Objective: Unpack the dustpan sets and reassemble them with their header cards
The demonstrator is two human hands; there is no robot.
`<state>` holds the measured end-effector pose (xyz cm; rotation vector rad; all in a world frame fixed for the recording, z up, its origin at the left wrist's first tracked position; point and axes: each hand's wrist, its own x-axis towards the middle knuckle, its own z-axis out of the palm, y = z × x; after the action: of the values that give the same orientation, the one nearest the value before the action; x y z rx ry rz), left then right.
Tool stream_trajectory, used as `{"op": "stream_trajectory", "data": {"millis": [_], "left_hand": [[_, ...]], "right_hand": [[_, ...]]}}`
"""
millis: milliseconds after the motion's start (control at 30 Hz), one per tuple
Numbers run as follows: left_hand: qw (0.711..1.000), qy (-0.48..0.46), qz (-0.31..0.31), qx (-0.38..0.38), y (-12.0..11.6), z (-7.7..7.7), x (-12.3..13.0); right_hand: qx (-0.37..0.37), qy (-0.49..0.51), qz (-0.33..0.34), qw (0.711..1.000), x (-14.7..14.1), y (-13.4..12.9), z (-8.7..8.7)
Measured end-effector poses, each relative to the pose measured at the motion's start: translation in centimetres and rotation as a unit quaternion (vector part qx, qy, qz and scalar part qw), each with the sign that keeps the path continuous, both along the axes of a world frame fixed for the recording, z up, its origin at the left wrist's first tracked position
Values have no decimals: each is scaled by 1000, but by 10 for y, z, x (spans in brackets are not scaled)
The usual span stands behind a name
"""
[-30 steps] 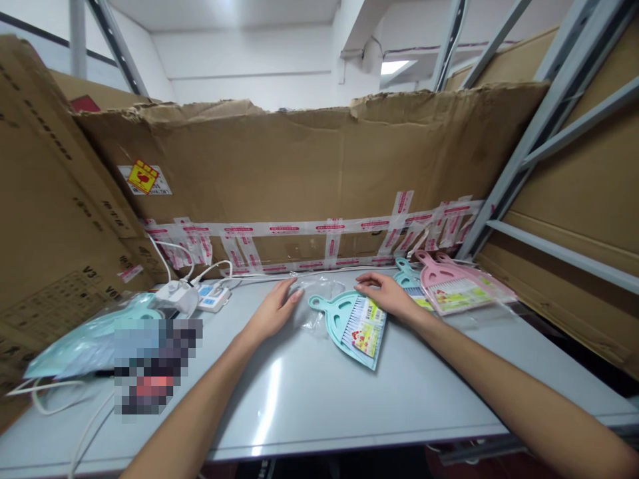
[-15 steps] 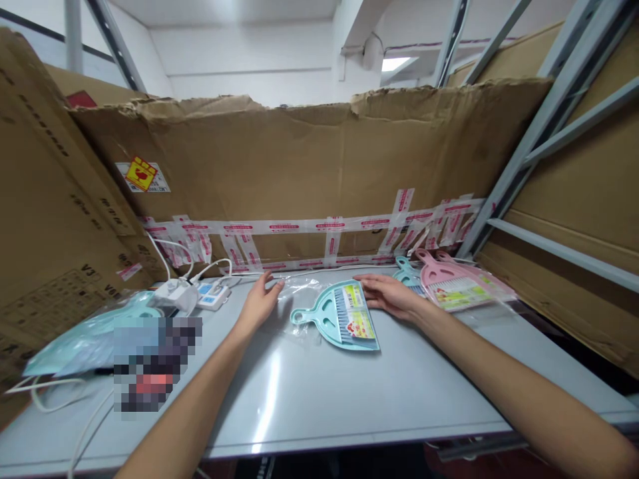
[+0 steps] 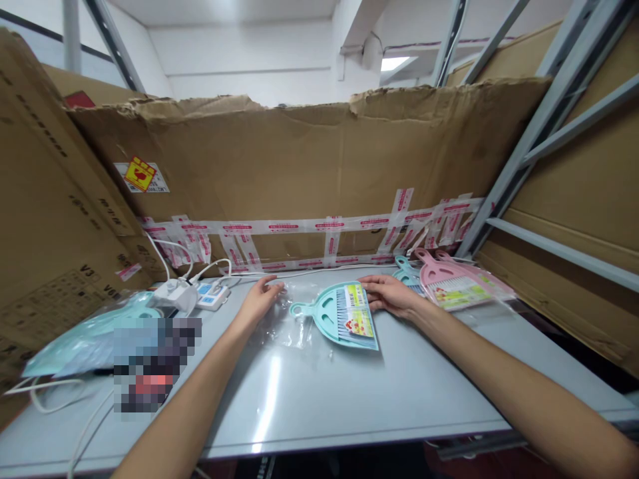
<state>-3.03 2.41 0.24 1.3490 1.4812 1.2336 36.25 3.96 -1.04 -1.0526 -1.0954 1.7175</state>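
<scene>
In the middle of the table, a mint-green dustpan (image 3: 325, 318) with a small brush (image 3: 342, 313) and a printed card (image 3: 360, 311) is tilted slightly up, its handle pointing left. My right hand (image 3: 388, 295) grips its wide right edge, thumb and fingers closed around it. Around the handle side and beneath it spreads a crumpled clear plastic bag (image 3: 292, 336). My left hand (image 3: 259, 299) is at the bag's upper left edge, with thumb and fingers close together on the film. The exact fingertip contact is hard to see.
At the back right lie pink dustpan sets (image 3: 456, 283) in clear wrapping and another mint-green dustpan (image 3: 407, 271). To the left are a wrapped mint-green item (image 3: 94, 339), a power strip (image 3: 212, 295) and white cables. Cardboard (image 3: 299, 166) walls the back.
The clear bag has shifted lower and further left around the handle. My left hand has moved slightly left and down. The dustpan has tilted a little, staying in my right hand.
</scene>
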Motion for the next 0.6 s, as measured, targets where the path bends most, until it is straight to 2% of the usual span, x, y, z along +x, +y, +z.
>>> {"op": "stream_trajectory", "data": {"millis": [100,300,467,600], "left_hand": [[999,-36,-5,-16,-3,3,7],[979,-184,-49,-77,-13,10,21],[959,-228,-128,-105,-23,12,30],[953,-244,-137,-113,-25,10,39]], "right_hand": [[15,21,-9,1000,-2,-1,1],[34,31,-21,999,-4,0,0],[37,27,-16,999,-5,-2,1],[34,30,-15,999,-7,-4,3]]}}
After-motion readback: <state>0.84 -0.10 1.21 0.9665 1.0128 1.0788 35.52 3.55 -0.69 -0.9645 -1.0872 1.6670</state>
